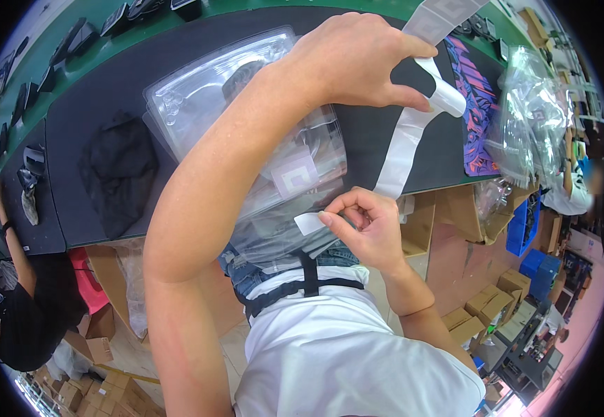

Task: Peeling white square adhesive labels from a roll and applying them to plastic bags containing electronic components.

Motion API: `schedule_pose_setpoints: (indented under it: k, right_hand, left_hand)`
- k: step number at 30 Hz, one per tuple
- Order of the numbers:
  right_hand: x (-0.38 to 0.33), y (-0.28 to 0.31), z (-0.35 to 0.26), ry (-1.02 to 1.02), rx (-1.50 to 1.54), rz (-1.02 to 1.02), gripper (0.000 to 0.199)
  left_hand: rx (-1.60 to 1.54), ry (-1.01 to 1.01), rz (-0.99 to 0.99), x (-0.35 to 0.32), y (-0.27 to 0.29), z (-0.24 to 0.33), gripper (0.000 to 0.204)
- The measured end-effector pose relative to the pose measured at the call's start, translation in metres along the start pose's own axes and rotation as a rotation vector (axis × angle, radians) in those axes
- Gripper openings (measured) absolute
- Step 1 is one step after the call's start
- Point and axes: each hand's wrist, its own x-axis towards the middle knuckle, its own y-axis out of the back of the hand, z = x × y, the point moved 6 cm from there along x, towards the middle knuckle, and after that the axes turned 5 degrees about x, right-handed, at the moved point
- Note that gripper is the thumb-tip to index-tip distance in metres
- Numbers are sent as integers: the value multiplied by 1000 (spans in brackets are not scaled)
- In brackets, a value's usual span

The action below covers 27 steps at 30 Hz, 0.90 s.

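The sticker (309, 222), small and white, is located over the front part of the plastic bags (325, 139), at the tip of the right hand (375, 233). The right hand pinches it between thumb and forefinger, with the other fingers curled. The backing strip (405, 149), pale and glossy, extends upward from behind the right hand, folds over near the left hand (357, 59), and continues to the top edge of the view. The left hand has thumb and forefinger spread, each tip at the strip; whether its other fingers grip the strip cannot be determined.

The plastic bags are clear and lie in an uneven stack beneath the left forearm, reaching the near edge of the table (368, 142). A pale square label (295, 174) with a printed mark shows on the stack. The table has a dark top. A black cloth (117, 174) lies crumpled to the left of the stack. To the right are a purple patterned sheet (472, 118) and, beside it, a bundle of clear plastic (530, 111). A cardboard box (472, 212) stands below the table edge, near a blue crate (524, 226). A co-worker in black (23, 313) is at far left.
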Motion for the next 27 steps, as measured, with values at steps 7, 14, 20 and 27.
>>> schedule_pose_setpoints:
  k: [7,14,20,27]
  right_hand:
    - [-5,-2,-1,179,-85,105,12]
    - [-4,1,-7,390,-155,273,36]
    - [-6,-6,2,181,79,204,52]
    - [-2,-14,5,51,-197,2,25]
  left_hand:
    - [-22,27,-41,0,-3,-2,59]
    - [-16,-22,2,5,-2,-3,58]
    - [-34,-20,12,4,0,-6,57]
    - [-105,-31,-29,1,0,4,61]
